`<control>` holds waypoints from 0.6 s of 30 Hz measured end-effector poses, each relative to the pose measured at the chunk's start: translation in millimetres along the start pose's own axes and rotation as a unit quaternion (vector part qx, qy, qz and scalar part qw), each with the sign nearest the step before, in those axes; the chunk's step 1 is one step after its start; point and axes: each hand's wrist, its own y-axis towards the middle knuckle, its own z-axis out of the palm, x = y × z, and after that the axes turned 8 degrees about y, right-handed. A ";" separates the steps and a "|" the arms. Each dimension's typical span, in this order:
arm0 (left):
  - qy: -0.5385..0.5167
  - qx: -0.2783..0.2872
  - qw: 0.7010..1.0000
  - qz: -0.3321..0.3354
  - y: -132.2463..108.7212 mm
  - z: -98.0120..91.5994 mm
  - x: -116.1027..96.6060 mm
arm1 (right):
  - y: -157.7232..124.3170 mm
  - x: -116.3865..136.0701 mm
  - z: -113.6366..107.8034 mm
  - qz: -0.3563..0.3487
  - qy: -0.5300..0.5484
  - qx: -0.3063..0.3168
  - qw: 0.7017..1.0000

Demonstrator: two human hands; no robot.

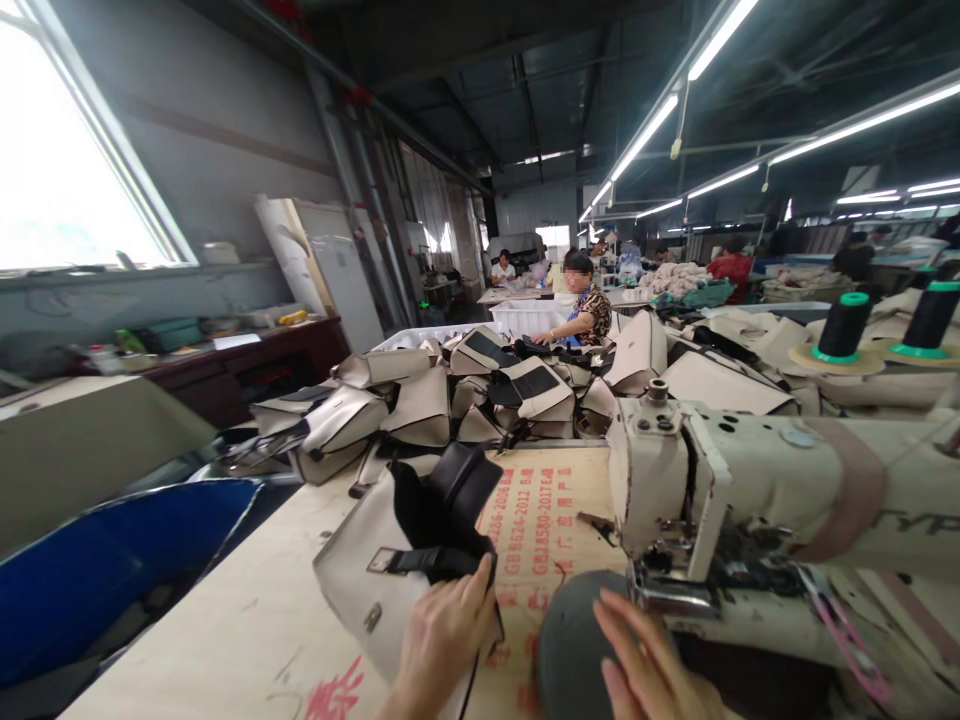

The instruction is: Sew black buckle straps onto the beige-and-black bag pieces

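A cream bag [360,575] with a black flap and a buckled black strap [420,561] lies on the wooden table [247,600]. My left hand [442,630] pinches the bag's right edge near the end of the strap. Over a round dark grey disc [574,640] at the lower right is my right hand [649,665], its fingers apart and nothing held in them. Just beyond that hand stands the cream sewing machine [757,470].
Many cream and black bags [420,405] are heaped behind the table. Thread cones [841,327] stand at the right. A blue-lined container [112,570] is at the left. A person [589,305] works behind the heap.
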 end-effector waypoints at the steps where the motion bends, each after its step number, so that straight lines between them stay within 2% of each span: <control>1: -0.009 -0.012 1.000 0.020 -1.9 -14.0 -1.8 | 5.6 6.9 8.6 0.004 0.008 0.025 1.000; 3: -0.026 -0.037 0.998 0.039 5.7 -42.5 -14.7 | 20.2 15.2 18.5 0.021 0.056 0.076 0.995; 5: -0.046 -0.058 0.995 0.070 26.5 -65.7 -32.9 | 34.2 14.4 16.8 0.022 0.109 0.073 0.991; 7: -0.063 -0.071 0.990 0.101 55.8 -78.9 -50.4 | 43.6 6.4 8.1 0.002 0.116 -0.011 0.993; 9: -0.069 -0.077 0.988 0.115 87.4 -81.2 -64.7 | 48.7 -3.4 0.3 0.008 0.074 -0.139 0.988; 11: -0.068 -0.059 0.989 0.115 113.0 -75.7 -75.8 | 50.6 -9.7 -0.8 0.064 0.037 -0.240 0.968; 12: -0.072 -0.039 0.991 0.110 120.8 -71.6 -80.1 | 50.3 -10.7 1.1 0.098 0.032 -0.266 0.959; 14: -0.097 -0.001 0.991 0.096 121.9 -63.7 -85.9 | 46.6 -9.8 6.5 0.151 0.044 -0.279 0.947; 15: -0.118 0.006 0.989 0.085 114.6 -60.8 -87.4 | 43.1 -8.7 7.9 0.165 0.063 -0.268 0.947; 18: -0.175 -0.036 0.983 0.044 67.6 -59.0 -87.7 | 30.7 -5.6 -0.8 0.176 0.130 -0.207 0.953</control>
